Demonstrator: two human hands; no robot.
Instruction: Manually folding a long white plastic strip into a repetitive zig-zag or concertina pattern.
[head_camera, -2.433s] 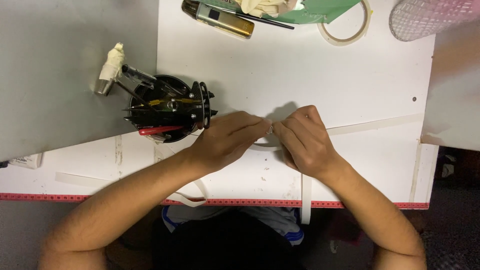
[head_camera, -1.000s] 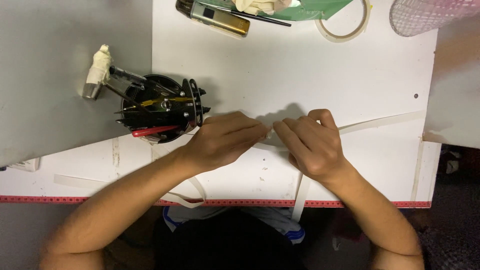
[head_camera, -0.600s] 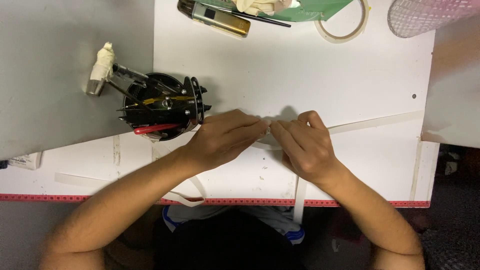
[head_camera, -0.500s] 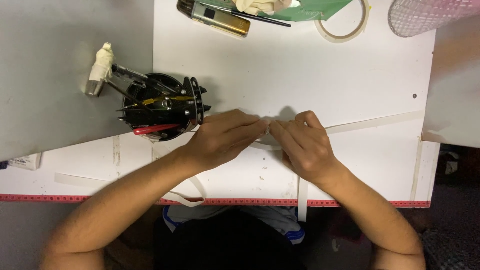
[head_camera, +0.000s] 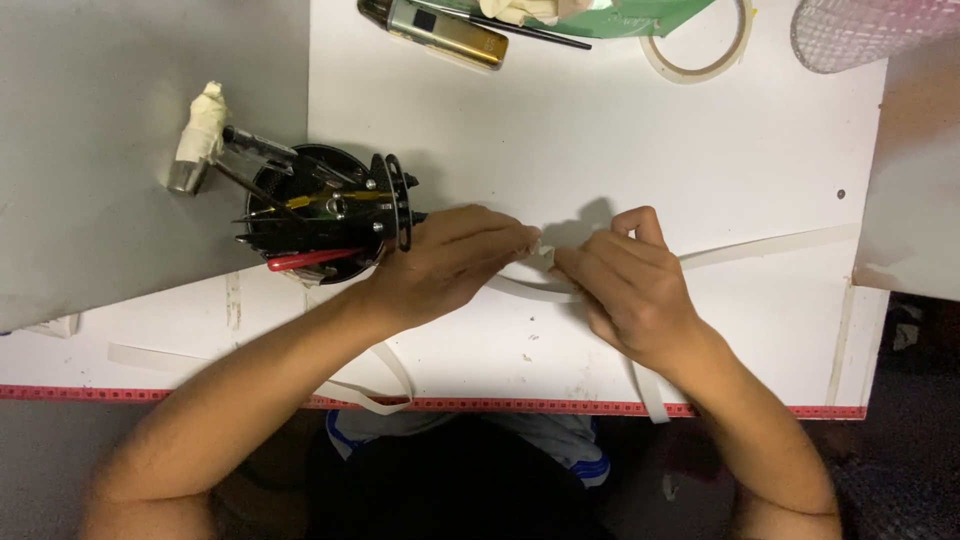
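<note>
White table (head_camera: 620, 140): both hands pinch paper strip (head_camera: 545, 288).

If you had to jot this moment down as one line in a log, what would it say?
left hand: pinching white paper strip | right hand: pinching same strip | fingertips meet mid-table | black tool holder beside left hand | tape ring at far edge

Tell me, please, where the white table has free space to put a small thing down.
White table: bare between the gold device, tape ring and both hands; also right of the right hand. Crowded around the black tool holder beside the left hand, and where the paper strip lies.
</note>
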